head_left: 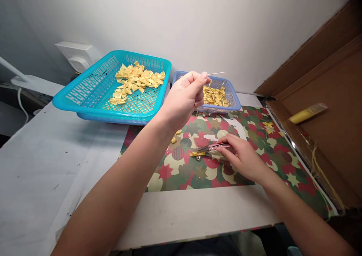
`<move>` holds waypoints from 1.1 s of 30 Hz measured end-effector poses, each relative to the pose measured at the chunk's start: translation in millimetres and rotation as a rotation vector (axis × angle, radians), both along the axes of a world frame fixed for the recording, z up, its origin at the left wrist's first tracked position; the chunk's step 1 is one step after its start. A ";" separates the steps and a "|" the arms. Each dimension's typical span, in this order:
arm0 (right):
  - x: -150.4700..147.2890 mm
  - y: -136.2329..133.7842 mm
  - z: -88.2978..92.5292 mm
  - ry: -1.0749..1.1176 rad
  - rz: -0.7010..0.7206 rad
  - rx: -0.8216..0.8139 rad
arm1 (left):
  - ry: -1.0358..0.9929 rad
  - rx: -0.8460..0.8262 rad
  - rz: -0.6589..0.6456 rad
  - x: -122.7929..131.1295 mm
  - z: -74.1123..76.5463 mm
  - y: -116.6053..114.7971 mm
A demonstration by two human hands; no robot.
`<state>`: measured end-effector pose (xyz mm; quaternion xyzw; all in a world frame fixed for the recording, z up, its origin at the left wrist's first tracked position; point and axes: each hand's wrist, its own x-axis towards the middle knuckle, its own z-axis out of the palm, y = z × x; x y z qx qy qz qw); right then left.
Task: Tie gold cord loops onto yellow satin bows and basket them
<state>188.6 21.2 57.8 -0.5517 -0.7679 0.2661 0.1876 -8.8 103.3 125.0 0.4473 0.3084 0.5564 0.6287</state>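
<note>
My left hand [188, 90] is raised above the table, thumb and fingers pinching a thin needle [217, 73] that points right. A yellowish thread [193, 129] hangs below this hand toward a small yellow ribbon bow [195, 154]. Beside the bow's lower edge lies a round silver bell [198, 158]. My right hand [237, 154] is closed around small thread snips [215, 147] with a pink patterned handle. Their dark blades point left, close to the thread just above the bow. Whether the blades touch the thread I cannot tell.
A turquoise basket [63, 102] of yellow ribbon pieces stands back left. Behind my left hand, a blue basket [236, 104] holds finished-looking bows. Patterned paper [172, 180] covers part of the table. At right are a cardboard wall [333, 86], a yellow tube [307, 113] and another bow [267, 124].
</note>
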 end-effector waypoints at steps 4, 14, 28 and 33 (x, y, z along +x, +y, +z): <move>-1.0 0.4 0.6 0.010 -0.012 -0.007 | 0.026 -0.013 0.006 0.1 0.1 0.1; -3.5 2.8 -0.7 0.017 -0.006 -0.009 | 0.012 -0.013 -0.007 -0.2 0.0 -0.1; -3.8 2.6 0.4 0.022 -0.004 0.003 | 0.050 -0.007 0.012 -0.7 -1.9 1.4; -3.0 1.8 0.2 0.021 -0.018 -0.008 | 0.075 -0.007 0.010 -0.8 -2.3 2.1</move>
